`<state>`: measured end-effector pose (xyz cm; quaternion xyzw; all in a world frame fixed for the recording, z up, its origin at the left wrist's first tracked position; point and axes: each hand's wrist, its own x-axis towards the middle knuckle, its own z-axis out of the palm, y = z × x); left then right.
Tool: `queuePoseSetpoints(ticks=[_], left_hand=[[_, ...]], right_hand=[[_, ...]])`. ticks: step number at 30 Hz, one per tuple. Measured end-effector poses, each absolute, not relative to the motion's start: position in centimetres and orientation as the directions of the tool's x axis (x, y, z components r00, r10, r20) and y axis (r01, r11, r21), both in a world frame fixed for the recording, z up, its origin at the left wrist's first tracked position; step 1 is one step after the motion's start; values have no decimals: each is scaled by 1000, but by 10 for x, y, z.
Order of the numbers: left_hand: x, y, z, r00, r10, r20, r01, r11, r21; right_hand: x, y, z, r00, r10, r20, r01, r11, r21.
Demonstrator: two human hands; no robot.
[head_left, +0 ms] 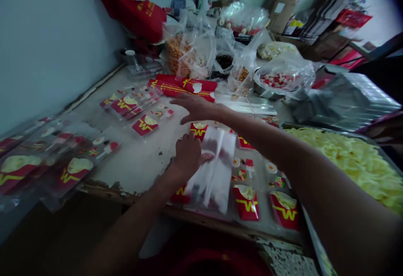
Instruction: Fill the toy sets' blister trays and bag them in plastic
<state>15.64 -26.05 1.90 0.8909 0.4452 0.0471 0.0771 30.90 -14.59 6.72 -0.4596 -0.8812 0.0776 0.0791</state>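
Observation:
My left hand is at the left edge of a clear plastic bag lying near the table's front edge. Its fingers are curled and its thumb lies against the plastic. Farther back, my right hand stretches leftward above the table with its fingers spread and nothing in them. Under and around the bag lie flat clear packs with red-and-yellow printed pouches, such as this printed pack to its right. Another printed pack lies left of my hands. Just beyond my right hand are red printed rolls.
Several printed packs overlap at the left table edge. A metal tray of pale yellow strips stands at the right. Behind are bags of orange snacks, a bag of red-and-white pieces and stacked clear trays. A wall bounds the left.

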Motion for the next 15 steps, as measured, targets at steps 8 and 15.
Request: queuePoseSetpoints(ticks=[8, 15], left_hand=[[190, -261, -3, 461, 887, 30, 811, -435, 390], [116, -208, 49, 423, 902, -86, 604, -210, 769]], right_hand=[[458, -314, 42, 65, 997, 45, 738, -18, -675], [445, -346, 40, 121, 981, 149, 544, 60, -837]])
